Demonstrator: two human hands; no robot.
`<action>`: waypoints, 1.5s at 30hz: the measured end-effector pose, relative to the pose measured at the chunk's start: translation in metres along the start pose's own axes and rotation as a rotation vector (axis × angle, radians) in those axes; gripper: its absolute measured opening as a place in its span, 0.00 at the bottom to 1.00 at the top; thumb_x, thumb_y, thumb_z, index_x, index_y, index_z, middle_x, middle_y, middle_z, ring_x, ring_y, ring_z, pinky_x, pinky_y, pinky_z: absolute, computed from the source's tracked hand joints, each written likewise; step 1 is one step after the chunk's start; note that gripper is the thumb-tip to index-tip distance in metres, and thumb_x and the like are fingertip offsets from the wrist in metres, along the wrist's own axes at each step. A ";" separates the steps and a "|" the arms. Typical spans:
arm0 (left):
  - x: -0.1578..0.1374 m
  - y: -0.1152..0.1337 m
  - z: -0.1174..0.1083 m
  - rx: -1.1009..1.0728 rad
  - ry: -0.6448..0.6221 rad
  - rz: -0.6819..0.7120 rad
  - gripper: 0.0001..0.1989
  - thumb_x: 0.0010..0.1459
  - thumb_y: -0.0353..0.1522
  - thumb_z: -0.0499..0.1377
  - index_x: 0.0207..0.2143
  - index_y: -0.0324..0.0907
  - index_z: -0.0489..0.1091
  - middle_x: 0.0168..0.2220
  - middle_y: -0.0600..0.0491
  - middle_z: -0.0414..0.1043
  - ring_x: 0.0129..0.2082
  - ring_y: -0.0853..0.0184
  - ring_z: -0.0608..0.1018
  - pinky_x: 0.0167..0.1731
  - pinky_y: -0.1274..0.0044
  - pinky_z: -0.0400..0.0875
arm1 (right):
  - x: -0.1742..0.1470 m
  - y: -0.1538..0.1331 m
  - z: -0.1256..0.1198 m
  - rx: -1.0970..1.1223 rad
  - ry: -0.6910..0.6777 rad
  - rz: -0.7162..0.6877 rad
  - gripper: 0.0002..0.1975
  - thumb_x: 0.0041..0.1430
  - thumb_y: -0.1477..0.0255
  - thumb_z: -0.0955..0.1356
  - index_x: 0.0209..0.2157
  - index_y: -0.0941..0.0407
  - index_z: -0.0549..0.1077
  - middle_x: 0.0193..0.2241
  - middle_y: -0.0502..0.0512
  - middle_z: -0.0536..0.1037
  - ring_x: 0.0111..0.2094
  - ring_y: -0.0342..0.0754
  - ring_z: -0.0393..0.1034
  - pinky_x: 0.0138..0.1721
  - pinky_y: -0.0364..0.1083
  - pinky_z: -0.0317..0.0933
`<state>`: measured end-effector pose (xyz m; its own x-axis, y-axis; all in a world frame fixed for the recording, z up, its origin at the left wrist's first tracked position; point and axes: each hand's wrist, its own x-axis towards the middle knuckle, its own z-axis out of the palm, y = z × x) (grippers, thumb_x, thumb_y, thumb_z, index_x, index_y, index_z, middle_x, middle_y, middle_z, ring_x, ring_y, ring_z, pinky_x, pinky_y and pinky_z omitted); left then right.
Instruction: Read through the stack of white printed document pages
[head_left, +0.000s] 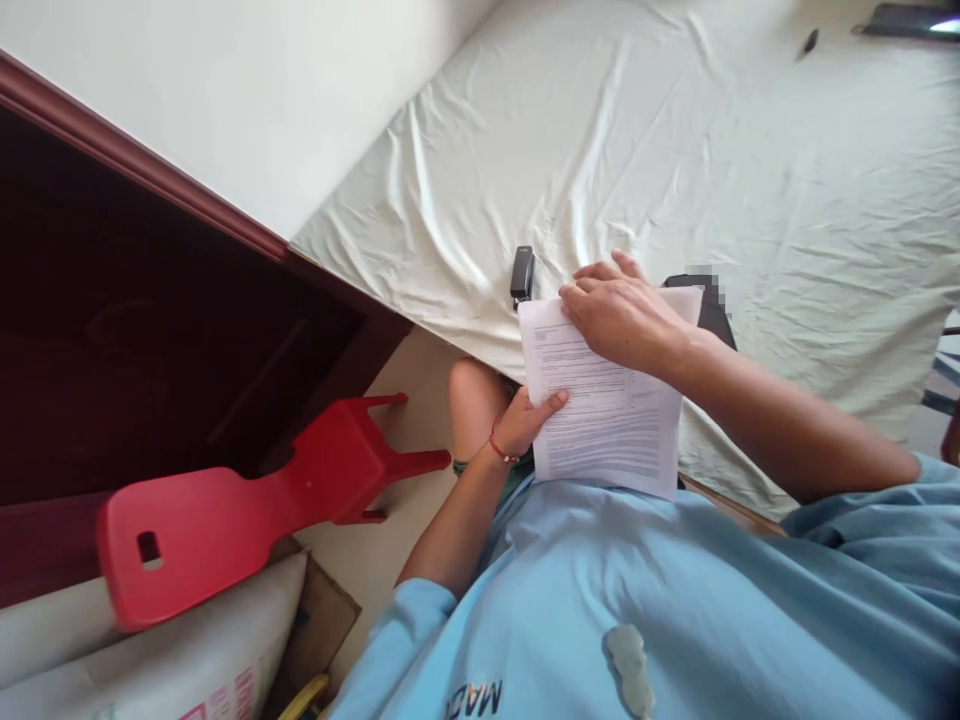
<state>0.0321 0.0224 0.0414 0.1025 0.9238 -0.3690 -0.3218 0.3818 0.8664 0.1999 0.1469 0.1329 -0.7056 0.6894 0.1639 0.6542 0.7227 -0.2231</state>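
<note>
A printed sheet of paper (607, 420) hangs over the near edge of the cloth-covered table and reaches to my shirt. My left hand (526, 420) grips its left side, thumb on top and the other fingers underneath. Across the paper's top part lies my right hand (616, 312), palm down with fingers stretched toward the upper left. Just beyond the paper's upper left corner is a black stapler (522, 275), touched by neither hand. A dark object (716, 318) shows partly behind the right side of the paper; its kind is unclear.
A pale wrinkled cloth (525, 150) covers the table. At the far right lie a dark device (904, 22) and a small black item (811, 41). On my left are a red plastic chair (195, 530), white sacks (232, 640) and dark wooden furniture (135, 300).
</note>
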 end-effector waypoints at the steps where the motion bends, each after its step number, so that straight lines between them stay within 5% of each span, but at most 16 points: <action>1: 0.000 0.000 0.001 -0.016 0.009 -0.004 0.34 0.42 0.49 0.77 0.46 0.37 0.80 0.49 0.41 0.82 0.52 0.49 0.81 0.59 0.57 0.72 | 0.001 -0.001 0.001 0.009 -0.002 -0.007 0.18 0.72 0.73 0.57 0.48 0.58 0.78 0.39 0.61 0.81 0.57 0.60 0.66 0.67 0.68 0.42; 6: 0.002 -0.004 -0.001 -0.064 0.029 -0.049 0.34 0.43 0.53 0.75 0.44 0.36 0.81 0.46 0.40 0.83 0.52 0.46 0.81 0.57 0.56 0.73 | 0.010 0.000 0.005 0.061 -0.020 0.004 0.18 0.72 0.72 0.57 0.42 0.58 0.78 0.39 0.62 0.81 0.52 0.58 0.69 0.63 0.61 0.49; 9: 0.004 -0.007 -0.004 -0.068 0.025 -0.074 0.34 0.42 0.54 0.75 0.41 0.35 0.81 0.45 0.40 0.83 0.50 0.46 0.82 0.56 0.56 0.74 | 0.021 0.008 0.013 0.144 -0.076 0.079 0.18 0.71 0.68 0.59 0.40 0.57 0.79 0.38 0.61 0.81 0.46 0.57 0.71 0.52 0.55 0.59; 13: 0.007 -0.013 -0.007 -0.109 0.090 -0.108 0.34 0.40 0.54 0.76 0.39 0.34 0.80 0.42 0.39 0.83 0.50 0.45 0.81 0.54 0.56 0.75 | 0.037 0.020 0.031 0.227 -0.148 0.182 0.16 0.69 0.67 0.61 0.39 0.57 0.80 0.36 0.59 0.80 0.36 0.53 0.71 0.39 0.50 0.60; 20: 0.010 -0.019 -0.008 -0.178 0.332 -0.011 0.33 0.39 0.52 0.76 0.39 0.36 0.77 0.41 0.43 0.83 0.51 0.51 0.81 0.53 0.63 0.74 | 0.070 0.024 0.066 0.254 -0.196 0.225 0.16 0.68 0.72 0.61 0.36 0.55 0.81 0.37 0.62 0.81 0.53 0.62 0.68 0.49 0.55 0.60; 32: 0.025 0.005 -0.030 -0.093 0.392 -0.082 0.30 0.36 0.52 0.75 0.29 0.37 0.73 0.28 0.46 0.79 0.42 0.51 0.82 0.43 0.66 0.76 | 0.100 0.030 0.100 0.123 -0.296 0.360 0.17 0.67 0.73 0.60 0.37 0.58 0.80 0.38 0.67 0.81 0.53 0.64 0.68 0.53 0.60 0.60; 39: 0.035 0.003 -0.038 -0.071 0.368 -0.091 0.28 0.39 0.52 0.74 0.29 0.38 0.73 0.30 0.48 0.80 0.42 0.53 0.82 0.44 0.66 0.75 | 0.100 0.040 0.103 0.169 -0.179 0.327 0.16 0.66 0.72 0.61 0.33 0.56 0.80 0.33 0.64 0.80 0.49 0.64 0.70 0.49 0.62 0.64; 45: 0.034 0.000 -0.042 -0.090 0.317 -0.107 0.28 0.42 0.51 0.74 0.31 0.37 0.74 0.31 0.47 0.80 0.42 0.53 0.82 0.45 0.66 0.75 | 0.077 0.032 0.093 0.223 0.182 0.151 0.25 0.67 0.78 0.59 0.61 0.54 0.73 0.59 0.62 0.76 0.64 0.61 0.62 0.61 0.64 0.58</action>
<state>-0.0037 0.0529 0.0152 -0.1526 0.8183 -0.5542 -0.4080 0.4586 0.7894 0.1410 0.2187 0.0491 -0.5318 0.8000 0.2780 0.6574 0.5969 -0.4599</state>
